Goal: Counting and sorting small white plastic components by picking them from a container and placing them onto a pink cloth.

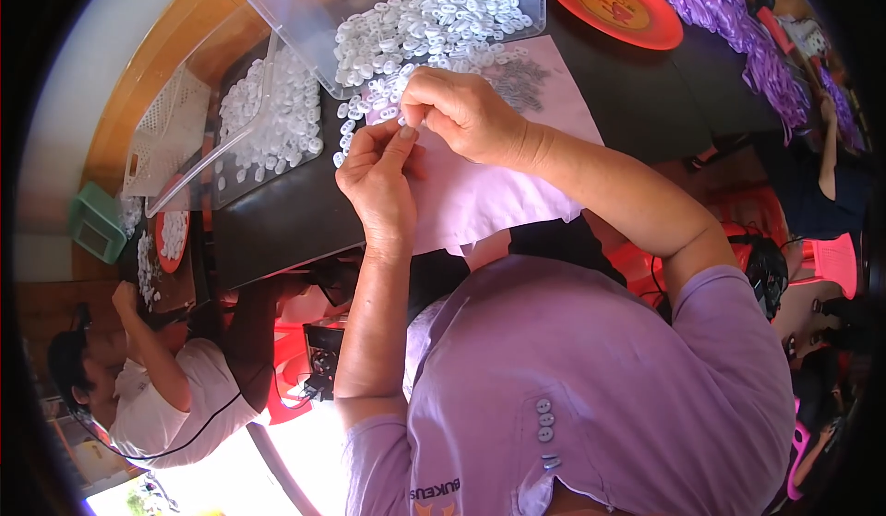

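Note:
My left hand [380,184] is closed in a pinch, thumb against fingers, on what looks like a small white plastic piece [403,121]; most of it is hidden. Fingertips of my right hand [466,114] meet it there, pinched on something too small to make out. Beneath both hands lies a pink cloth [498,198] on the dark table. Just beyond them, small white oval pieces with holes [388,110] are scattered on the cloth and table. A pile of thin grey bits [519,84] rests on the cloth to the right of my right hand.
A clear plastic bin [305,31] of white pieces lies tipped toward me. Left of it, a clear tray [314,151] holds more. A red plate [614,4] and purple strips [729,27] sit at the far right. A co-worker [175,368] is at the left.

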### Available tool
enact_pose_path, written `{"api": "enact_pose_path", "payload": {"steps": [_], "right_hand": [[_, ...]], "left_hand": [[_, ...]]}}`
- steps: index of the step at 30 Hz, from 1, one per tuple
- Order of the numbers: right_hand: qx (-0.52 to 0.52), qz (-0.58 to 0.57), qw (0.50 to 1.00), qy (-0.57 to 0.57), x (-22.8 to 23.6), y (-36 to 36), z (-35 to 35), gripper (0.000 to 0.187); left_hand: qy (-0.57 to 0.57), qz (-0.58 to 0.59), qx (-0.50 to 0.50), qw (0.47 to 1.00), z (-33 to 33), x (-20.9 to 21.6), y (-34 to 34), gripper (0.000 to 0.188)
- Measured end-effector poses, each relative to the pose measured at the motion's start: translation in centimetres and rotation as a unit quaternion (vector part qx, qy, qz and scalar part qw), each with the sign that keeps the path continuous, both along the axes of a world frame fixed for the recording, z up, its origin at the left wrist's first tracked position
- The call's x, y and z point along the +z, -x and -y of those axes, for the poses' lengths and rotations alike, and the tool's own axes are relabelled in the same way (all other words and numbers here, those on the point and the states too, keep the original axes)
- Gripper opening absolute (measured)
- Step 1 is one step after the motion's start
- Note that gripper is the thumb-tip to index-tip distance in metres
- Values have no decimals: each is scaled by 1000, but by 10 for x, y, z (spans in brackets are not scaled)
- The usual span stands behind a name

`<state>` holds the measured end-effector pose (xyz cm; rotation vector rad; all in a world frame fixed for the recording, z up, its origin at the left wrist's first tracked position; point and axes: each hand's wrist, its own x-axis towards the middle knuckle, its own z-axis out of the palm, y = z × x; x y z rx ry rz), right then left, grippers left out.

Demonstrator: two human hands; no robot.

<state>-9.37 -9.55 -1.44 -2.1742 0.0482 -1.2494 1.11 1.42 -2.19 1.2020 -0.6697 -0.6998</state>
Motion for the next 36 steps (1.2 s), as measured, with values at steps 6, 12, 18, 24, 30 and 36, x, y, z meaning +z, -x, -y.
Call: {"api": "enact_pose_path", "payload": {"steps": [6,12,18,24,30,36], "right_hand": [[5,-2,1000,2,0,2,0,25],[6,-14,1000,-1,0,3,-1,25],[34,-37,997,-63,1,-4,-7,24],[16,-39,994,-100,0,0,1,17],[-56,-16,997,-53,14,14,8,10],[-97,-50,994,10,10,18,5,15]], "left_hand": [[-15,38,-13,999,-2,1,1,13],[-27,53,-10,998,0,1,2,9],[-44,49,-3,998,-1,1,1,15],[-41,38,-15,998,-2,1,-1,12],[-5,0,5,1000,-2,2,1,10],[-5,1,-2,1000,-1,2,1,10]]}}
